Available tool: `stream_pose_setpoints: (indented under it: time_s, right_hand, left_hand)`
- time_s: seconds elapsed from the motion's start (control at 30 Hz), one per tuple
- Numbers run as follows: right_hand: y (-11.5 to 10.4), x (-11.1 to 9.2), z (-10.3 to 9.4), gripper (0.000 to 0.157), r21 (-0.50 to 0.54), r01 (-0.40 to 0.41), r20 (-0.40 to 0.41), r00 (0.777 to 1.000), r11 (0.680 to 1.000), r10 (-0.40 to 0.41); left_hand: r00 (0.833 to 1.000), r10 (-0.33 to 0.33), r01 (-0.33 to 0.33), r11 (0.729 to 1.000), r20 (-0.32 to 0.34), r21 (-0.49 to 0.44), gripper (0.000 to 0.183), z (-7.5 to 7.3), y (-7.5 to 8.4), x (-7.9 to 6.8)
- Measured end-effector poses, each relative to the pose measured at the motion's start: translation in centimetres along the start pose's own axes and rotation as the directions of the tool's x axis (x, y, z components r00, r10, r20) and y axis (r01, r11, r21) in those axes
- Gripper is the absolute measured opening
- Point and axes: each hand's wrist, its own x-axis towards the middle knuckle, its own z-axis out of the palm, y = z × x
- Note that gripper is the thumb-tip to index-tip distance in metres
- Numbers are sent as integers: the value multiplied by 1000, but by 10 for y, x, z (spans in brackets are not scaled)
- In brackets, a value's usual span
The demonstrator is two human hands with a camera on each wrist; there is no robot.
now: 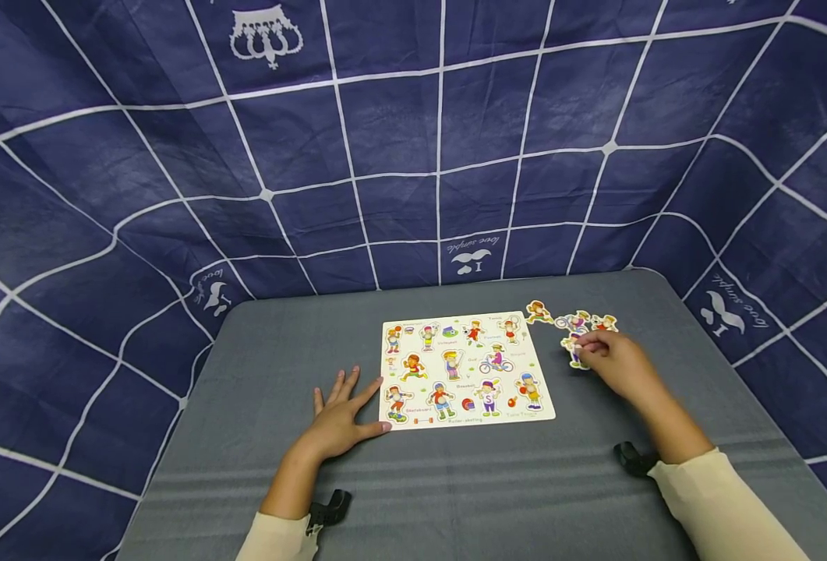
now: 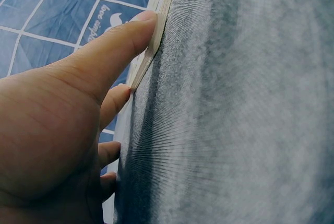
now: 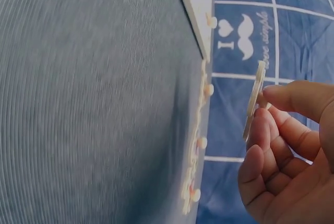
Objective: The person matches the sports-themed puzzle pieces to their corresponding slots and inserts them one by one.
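A white wooden puzzle board (image 1: 528, 358) printed with sporty cartoon children lies on the grey table. My left hand (image 1: 336, 425) rests at its left edge with fingers spread, thumb and index finger touching the edge. To the right of the board, my right hand (image 1: 618, 362) pinches a puzzle piece (image 1: 574, 357), a cartoon child figure, between thumb and fingers. In the right wrist view this puzzle piece (image 3: 253, 101) is seen edge-on, raised off the table. Behind it lie a runner piece (image 1: 538, 312), a bicycle piece (image 1: 577, 320) and another figure piece (image 1: 606, 322).
Grey cloth covers the table (image 1: 280, 335). A blue curtain (image 1: 399, 179) with white grid lines surrounds its back and sides. Each wrist carries a black strap-on device, one by the left sleeve (image 1: 280, 538) and one by the right sleeve (image 1: 722, 506).
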Motion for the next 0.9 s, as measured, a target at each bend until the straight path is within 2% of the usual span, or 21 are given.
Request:
stream_pose_setpoints:
  time_s: [0.5, 0.9]
  right_hand:
    - [-21, -8, 20, 14, 99, 15, 1, 1000, 995, -15]
    - [-39, -15, 36, 12, 131, 47, 19, 999, 990, -50]
  left_hand:
    - [1000, 0, 0, 1000, -1, 3, 86, 0, -1, 1]
    - [1000, 2, -2, 1000, -3, 12, 86, 0, -1, 1]
